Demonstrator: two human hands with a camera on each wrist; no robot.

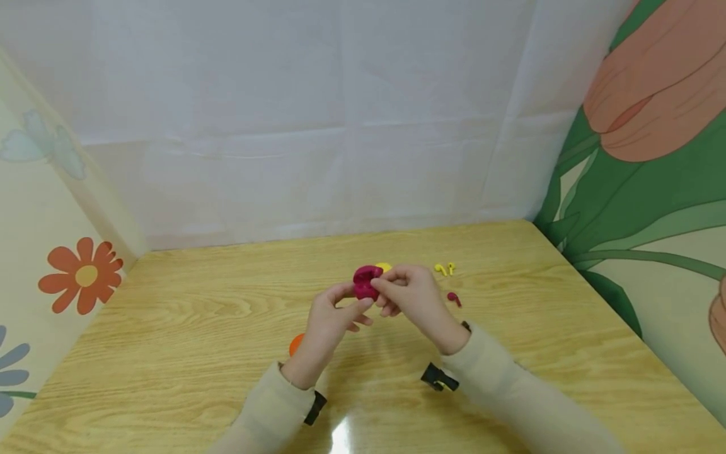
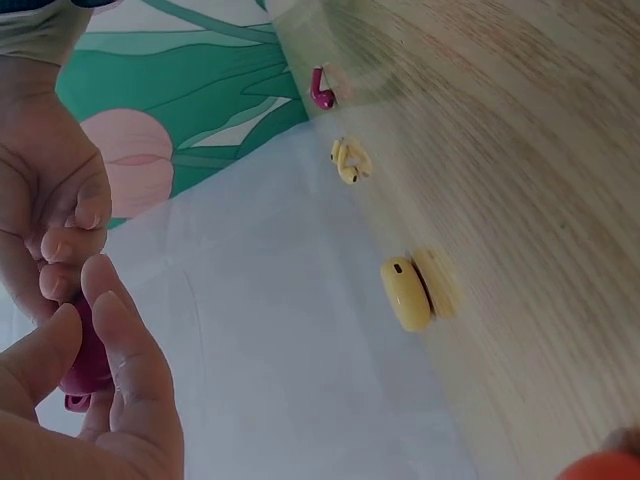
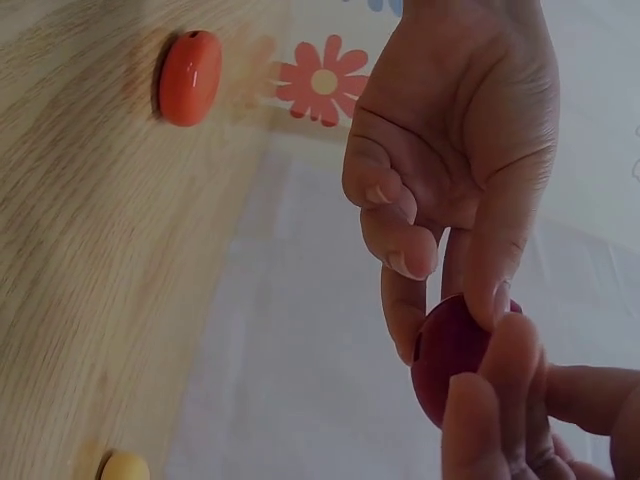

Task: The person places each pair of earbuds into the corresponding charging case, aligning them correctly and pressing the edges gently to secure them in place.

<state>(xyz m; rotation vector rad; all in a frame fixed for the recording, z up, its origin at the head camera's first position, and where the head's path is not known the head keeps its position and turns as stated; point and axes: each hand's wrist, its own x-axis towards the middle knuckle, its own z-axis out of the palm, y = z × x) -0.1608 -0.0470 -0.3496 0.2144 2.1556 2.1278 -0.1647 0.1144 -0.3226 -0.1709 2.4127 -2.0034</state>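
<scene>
A magenta earbud case [image 1: 363, 291] is held up over the table with its lid raised. My left hand [image 1: 329, 318] grips the case from the left between thumb and fingers. My right hand [image 1: 416, 296] pinches at the right edge of the opening, its fingertips covering part of the case; whether an earbud is between them I cannot tell. A magenta earbud [image 1: 454, 299] lies on the table to the right of my right hand. In the right wrist view, fingers of both hands surround the dark red shell.
Two yellow earbuds [image 1: 445, 269] lie farther back on the wooden table [image 1: 187, 328]. A yellow case [image 2: 406, 295] stands behind the hands. An orange case [image 3: 190, 78] sits near my left wrist. White cloth [image 1: 283, 176] hangs at the table's back, with flower-patterned panels on both sides.
</scene>
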